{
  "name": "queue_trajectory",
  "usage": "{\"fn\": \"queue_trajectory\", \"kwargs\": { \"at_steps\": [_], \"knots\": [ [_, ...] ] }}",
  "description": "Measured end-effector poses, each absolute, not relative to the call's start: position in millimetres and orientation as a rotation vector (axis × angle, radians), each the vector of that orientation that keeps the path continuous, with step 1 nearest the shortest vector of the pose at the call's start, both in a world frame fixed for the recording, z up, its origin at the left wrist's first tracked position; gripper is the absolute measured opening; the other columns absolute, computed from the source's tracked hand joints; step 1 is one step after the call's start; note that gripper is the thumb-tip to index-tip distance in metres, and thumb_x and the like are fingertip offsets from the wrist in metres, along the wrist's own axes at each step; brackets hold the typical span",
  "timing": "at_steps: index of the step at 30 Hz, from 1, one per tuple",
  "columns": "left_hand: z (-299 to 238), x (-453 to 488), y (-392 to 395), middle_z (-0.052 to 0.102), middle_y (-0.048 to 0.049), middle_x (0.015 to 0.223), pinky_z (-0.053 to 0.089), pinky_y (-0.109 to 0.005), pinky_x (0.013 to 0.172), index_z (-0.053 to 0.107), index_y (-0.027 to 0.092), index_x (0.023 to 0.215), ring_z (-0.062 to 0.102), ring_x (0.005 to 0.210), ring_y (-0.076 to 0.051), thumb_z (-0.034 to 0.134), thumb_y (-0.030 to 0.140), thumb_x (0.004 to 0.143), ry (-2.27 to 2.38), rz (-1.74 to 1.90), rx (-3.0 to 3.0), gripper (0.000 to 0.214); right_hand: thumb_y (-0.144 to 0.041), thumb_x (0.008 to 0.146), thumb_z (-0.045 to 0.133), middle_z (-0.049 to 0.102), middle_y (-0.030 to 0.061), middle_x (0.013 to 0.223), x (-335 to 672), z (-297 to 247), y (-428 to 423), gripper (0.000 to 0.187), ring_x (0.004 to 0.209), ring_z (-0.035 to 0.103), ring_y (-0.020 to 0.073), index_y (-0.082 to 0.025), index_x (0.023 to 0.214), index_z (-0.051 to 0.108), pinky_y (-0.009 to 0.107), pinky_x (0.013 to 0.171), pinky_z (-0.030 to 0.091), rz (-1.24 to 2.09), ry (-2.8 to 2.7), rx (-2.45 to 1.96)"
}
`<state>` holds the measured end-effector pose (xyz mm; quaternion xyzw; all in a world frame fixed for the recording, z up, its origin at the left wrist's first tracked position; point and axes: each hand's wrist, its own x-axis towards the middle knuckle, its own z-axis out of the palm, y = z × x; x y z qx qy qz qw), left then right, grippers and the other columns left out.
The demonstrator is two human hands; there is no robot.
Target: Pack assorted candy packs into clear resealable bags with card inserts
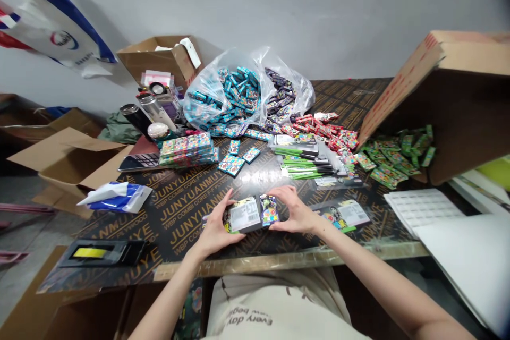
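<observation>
Near the front edge of the table, my left hand (219, 227) grips a flat printed card sleeve (245, 214) with a white barcode label. Its thumb lies along the lower edge, with the fingers at the far side. My right hand (294, 210) pinches a small purple printed packet (270, 209) between thumb and fingers, right up against the sleeve's right end. Whether the packet touches the sleeve or is partly inside it, I cannot tell. Another labelled sleeve (353, 213) lies beside my right wrist. Beyond my hands is a pile of green-edged sleeves (305, 162).
Clear bags hold blue packets (241, 90) and purple packets (281, 87). Red packets (334, 132) lie loose; green ones (392, 162) spill from a tipped carton (402, 85). Stacked packets (185, 149), bottles (153, 109), a tissue pack (119, 197) and a black tray (103, 251) stand left.
</observation>
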<state>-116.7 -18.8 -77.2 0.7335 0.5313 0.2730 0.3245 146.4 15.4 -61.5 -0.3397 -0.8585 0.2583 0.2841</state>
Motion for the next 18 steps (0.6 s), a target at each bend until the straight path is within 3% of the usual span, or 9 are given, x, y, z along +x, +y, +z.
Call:
{"fn": "queue_trajectory", "kwargs": {
  "at_steps": [13, 15, 18],
  "knots": [
    [-76, -117, -18, 0.051, -0.0070, 0.121, 0.034, -0.039, 0.100, 0.021, 0.022, 0.138, 0.049, 0.112, -0.024, 0.076, 0.030, 0.052, 1.204, 0.647, 2.023, 0.103, -0.043, 0.057, 0.073, 0.055, 0.0080, 0.112, 147, -72, 14, 0.068, 0.106, 0.048, 0.0257, -0.021, 0.114, 0.046, 0.041, 0.095, 0.028, 0.813, -2.334, -0.867],
    [-79, -116, -20, 0.052, -0.0063, 0.119, 0.035, -0.039, 0.100, 0.019, 0.023, 0.139, 0.049, 0.111, -0.024, 0.076, 0.030, 0.053, 1.250, 0.660, 1.990, 0.103, -0.048, 0.061, 0.070, 0.051, 0.0097, 0.120, 148, -74, 9, 0.073, 0.111, 0.045, 0.0265, -0.021, 0.123, 0.041, 0.042, 0.097, 0.026, 0.817, -2.318, -0.886],
    [-80, -116, -22, 0.051, -0.0054, 0.119, 0.036, -0.039, 0.098, 0.015, 0.024, 0.139, 0.050, 0.110, -0.023, 0.074, 0.029, 0.054, 1.339, 0.664, 1.944, 0.104, -0.054, 0.071, 0.059, 0.042, 0.0122, 0.133, 148, -77, -4, 0.084, 0.123, 0.035, 0.0280, -0.020, 0.137, 0.021, 0.047, 0.103, 0.016, 0.733, -2.202, -0.992]
  ]
}}
